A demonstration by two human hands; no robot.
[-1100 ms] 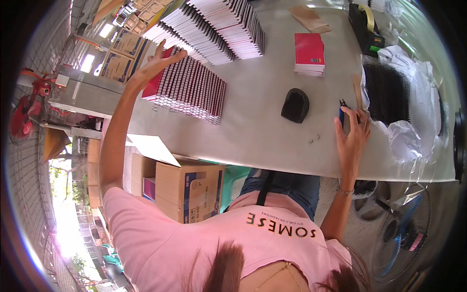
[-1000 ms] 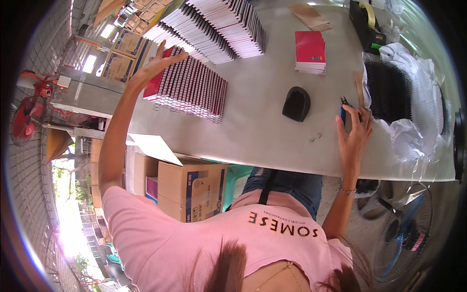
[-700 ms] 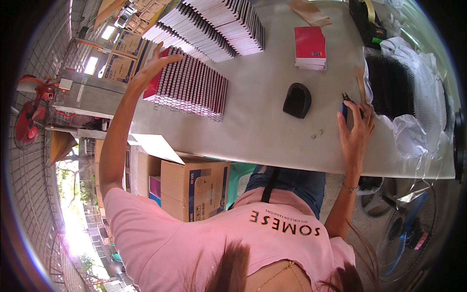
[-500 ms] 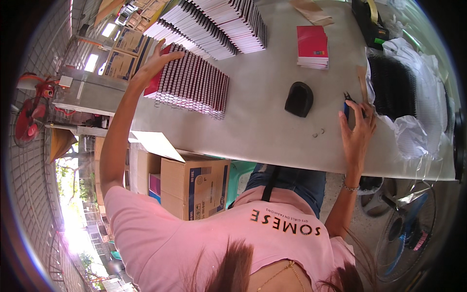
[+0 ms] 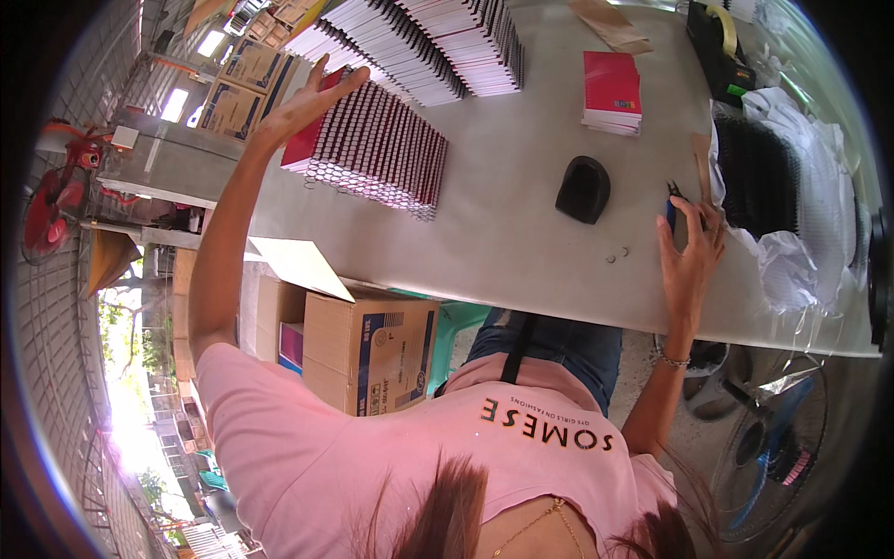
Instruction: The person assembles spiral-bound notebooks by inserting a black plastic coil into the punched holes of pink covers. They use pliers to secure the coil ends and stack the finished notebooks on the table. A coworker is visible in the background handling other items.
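Find the block of red wire-bound notebooks (image 5: 377,140) on the left part of the table (image 5: 503,252), just before the white-edged notebook stacks (image 5: 447,47); see the left grip (image 5: 305,107) spread loosely against its far-left corner, unclenched, and the right grip (image 5: 691,265) curved about blue-handled cutters (image 5: 670,212), too hidden to tell whether squeezed tight. Expect considerable weight in the whole block, stiff and perhaps slick covers, and coils apt to bend or snag; take hold across both end covers, pressing evenly, clear of the wire loops.
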